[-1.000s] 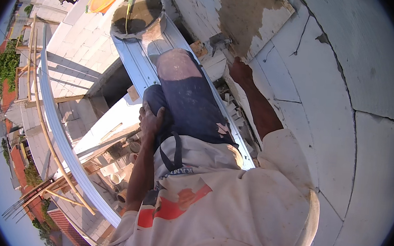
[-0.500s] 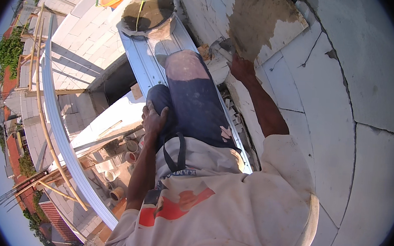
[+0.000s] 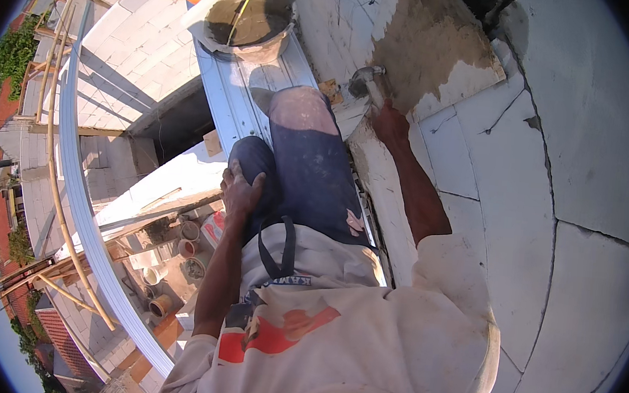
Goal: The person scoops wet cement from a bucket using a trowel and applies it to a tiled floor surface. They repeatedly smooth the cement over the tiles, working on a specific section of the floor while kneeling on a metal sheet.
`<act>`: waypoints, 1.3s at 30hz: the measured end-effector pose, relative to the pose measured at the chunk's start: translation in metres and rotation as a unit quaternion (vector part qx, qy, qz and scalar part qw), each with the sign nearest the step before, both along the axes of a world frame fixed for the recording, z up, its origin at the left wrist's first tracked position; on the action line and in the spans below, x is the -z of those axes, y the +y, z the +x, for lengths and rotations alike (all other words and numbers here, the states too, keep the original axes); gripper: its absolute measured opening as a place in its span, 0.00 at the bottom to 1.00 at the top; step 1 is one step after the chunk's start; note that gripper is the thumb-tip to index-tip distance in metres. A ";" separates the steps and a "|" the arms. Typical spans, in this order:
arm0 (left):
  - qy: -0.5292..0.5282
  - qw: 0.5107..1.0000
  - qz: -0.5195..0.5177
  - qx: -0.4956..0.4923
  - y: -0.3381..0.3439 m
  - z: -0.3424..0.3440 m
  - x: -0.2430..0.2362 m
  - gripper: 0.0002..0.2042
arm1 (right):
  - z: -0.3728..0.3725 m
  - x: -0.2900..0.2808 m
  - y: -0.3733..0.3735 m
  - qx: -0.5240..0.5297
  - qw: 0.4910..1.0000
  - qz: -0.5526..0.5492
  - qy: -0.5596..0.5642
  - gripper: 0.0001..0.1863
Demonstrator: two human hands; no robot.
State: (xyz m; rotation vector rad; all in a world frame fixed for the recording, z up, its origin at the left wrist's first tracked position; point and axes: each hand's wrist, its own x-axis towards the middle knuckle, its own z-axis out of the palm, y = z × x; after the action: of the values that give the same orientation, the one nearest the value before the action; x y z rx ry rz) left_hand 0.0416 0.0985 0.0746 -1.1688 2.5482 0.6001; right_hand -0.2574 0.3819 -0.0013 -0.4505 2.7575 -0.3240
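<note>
Left hand [image 3: 240, 191] flat-ish on left knee [image 3: 251, 155], right hand [image 3: 390, 123] gripping trowel [image 3: 360, 83] by the wall [image 3: 445, 159].
Left forearm angles up from lower edge; fingers loosely spread over dark trouser cloth, no object seen in them. Right arm reaches forward along the wall, elbow slightly bent, fingers closed round the pale trowel handle; individual fingers too small to separate. Blade sits just beyond the fingers, up and left of the fist, right of the mortar bucket [image 3: 269, 50] on the ribbed metal plank [image 3: 227, 103], near the left edge of the brown mortar patch [image 3: 421, 45]. Can't tell if blade touches the patch. Blade reads grey, sunlit on its upper edge; exact outline too small to call.
</note>
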 end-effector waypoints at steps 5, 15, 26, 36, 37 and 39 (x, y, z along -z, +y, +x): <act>0.003 1.000 0.001 -0.004 0.001 -0.003 0.000 0.46 | -0.003 -0.008 0.013 -0.055 0.996 0.057 0.029 0.25; 0.004 1.000 -0.003 -0.008 0.000 -0.006 -0.004 0.45 | 0.008 -0.019 0.022 -0.039 0.998 0.031 0.027 0.23; -0.008 1.000 0.013 -0.016 0.001 -0.010 -0.004 0.46 | 0.036 -0.058 0.007 0.096 0.990 -0.099 0.022 0.27; 0.000 1.000 0.016 -0.013 0.001 -0.009 -0.008 0.46 | 0.057 -0.293 0.002 -0.002 0.944 -0.203 0.261 0.24; 0.004 1.000 0.012 -0.017 -0.003 -0.004 -0.006 0.46 | 0.053 -0.308 0.001 0.008 0.946 -0.186 0.264 0.24; 0.012 1.000 0.012 -0.018 -0.007 -0.002 -0.004 0.46 | 0.043 -0.335 0.000 0.078 0.952 -0.160 0.251 0.23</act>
State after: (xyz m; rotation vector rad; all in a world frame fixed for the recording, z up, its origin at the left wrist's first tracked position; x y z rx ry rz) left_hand 0.0392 0.0918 0.0789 -1.2099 2.5381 0.6548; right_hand -0.2146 0.3816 0.3333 -0.4408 3.2569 -0.8051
